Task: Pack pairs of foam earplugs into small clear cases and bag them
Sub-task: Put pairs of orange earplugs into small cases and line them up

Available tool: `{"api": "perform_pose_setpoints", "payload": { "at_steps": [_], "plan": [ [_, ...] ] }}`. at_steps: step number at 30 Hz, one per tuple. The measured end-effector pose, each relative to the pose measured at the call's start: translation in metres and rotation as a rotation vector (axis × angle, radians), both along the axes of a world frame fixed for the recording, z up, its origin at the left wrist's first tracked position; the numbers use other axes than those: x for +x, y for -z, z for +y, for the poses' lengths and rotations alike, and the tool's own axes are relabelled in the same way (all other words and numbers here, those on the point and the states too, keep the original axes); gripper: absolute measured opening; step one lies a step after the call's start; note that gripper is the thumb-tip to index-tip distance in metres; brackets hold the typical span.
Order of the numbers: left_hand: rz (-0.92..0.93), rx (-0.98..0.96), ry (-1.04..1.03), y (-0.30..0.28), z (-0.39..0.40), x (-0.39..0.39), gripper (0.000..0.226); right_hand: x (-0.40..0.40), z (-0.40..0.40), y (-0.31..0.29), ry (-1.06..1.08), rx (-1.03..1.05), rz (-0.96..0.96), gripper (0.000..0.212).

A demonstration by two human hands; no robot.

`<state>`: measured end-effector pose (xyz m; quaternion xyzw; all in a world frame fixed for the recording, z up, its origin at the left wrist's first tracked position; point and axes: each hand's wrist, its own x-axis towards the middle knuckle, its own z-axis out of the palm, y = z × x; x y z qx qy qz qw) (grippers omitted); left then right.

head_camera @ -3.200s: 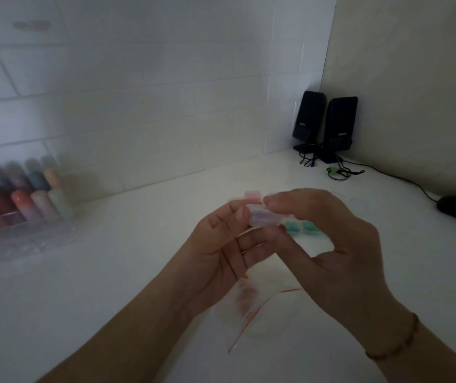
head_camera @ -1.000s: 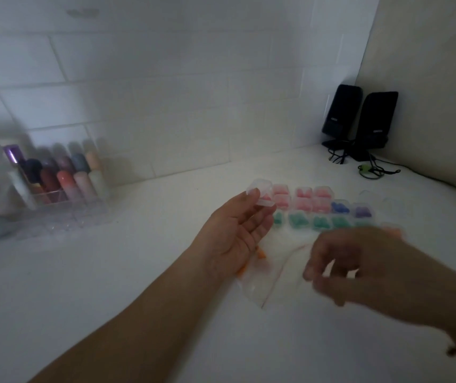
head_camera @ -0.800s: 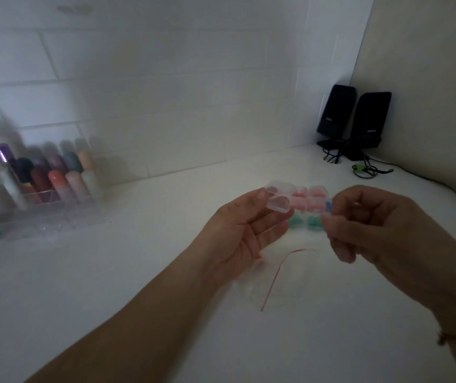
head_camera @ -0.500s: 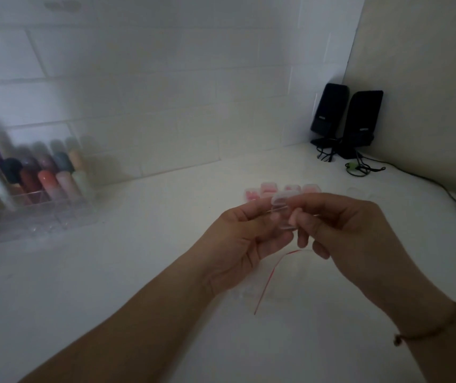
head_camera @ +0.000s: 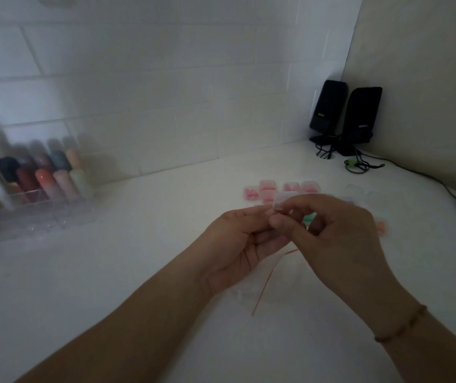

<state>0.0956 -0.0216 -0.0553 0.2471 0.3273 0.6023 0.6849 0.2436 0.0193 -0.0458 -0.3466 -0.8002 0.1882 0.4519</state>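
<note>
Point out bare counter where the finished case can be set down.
Bare white counter lies between the clear acrylic organizer and the left hand. It is crowded behind the hands, around the filled pink cases, and on the clear red-striped bag.

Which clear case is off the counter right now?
The case pinched between left hand and right hand; the pink-filled cases lie on the counter behind.

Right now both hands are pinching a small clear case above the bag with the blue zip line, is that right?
Not quite: the zip line on the bag is red, not blue, as the head view shows. The rest holds: the left hand and right hand both pinch the small clear case above that bag.
</note>
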Motion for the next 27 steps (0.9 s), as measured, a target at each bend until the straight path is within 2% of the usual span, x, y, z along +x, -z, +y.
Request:
{"api": "perform_pose_setpoints", "payload": {
  "at_steps": [4, 6, 8, 10, 12, 14, 16, 19, 21, 25, 27],
  "plan": [
    [-0.152, -0.038, -0.100, -0.007, 0.003, -0.011, 0.024, 0.012, -0.005, -0.014, -0.084, 0.187, 0.098, 0.015],
    [-0.187, -0.063, -0.187, -0.010, 0.005, -0.019, 0.018, 0.021, -0.007, -0.019, -0.152, 0.138, 0.032, 0.016],
    [-0.186, -0.092, -0.265, -0.011, 0.006, -0.026, 0.014, 0.027, -0.008, -0.019, -0.210, 0.054, -0.170, 0.015],
    [-0.193, -0.107, -0.310, -0.011, 0.007, -0.030, 0.011, 0.027, -0.007, -0.013, -0.255, 0.065, -0.465, 0.019],
    [-0.198, -0.119, -0.328, -0.010, 0.008, -0.032, 0.009, 0.024, -0.006, -0.004, -0.281, 0.032, -0.729, 0.033],
    [-0.186, -0.129, -0.334, -0.009, 0.009, -0.031, 0.009, 0.018, -0.004, 0.006, -0.215, -0.005, -0.872, 0.049],
    [-0.176, -0.139, -0.341, -0.007, 0.011, -0.030, 0.009, 0.011, -0.004, 0.018, -0.156, 0.026, -0.856, 0.052],
    [-0.179, -0.151, -0.351, -0.003, 0.013, -0.028, 0.009, -0.001, -0.005, 0.030, -0.034, 0.079, -0.785, 0.040],
    [-0.182, -0.146, -0.348, -0.001, 0.013, -0.028, 0.009, -0.009, -0.004, 0.033, 0.024, 0.113, -0.752, 0.040],
    [-0.172, -0.148, -0.342, 0.000, 0.014, -0.026, 0.009, -0.020, -0.004, 0.034, 0.046, 0.203, -0.638, 0.036],
    [-0.171, -0.147, -0.342, -0.001, 0.014, -0.026, 0.009, -0.021, -0.004, 0.033, 0.034, 0.206, -0.642, 0.034]
  ]
}}
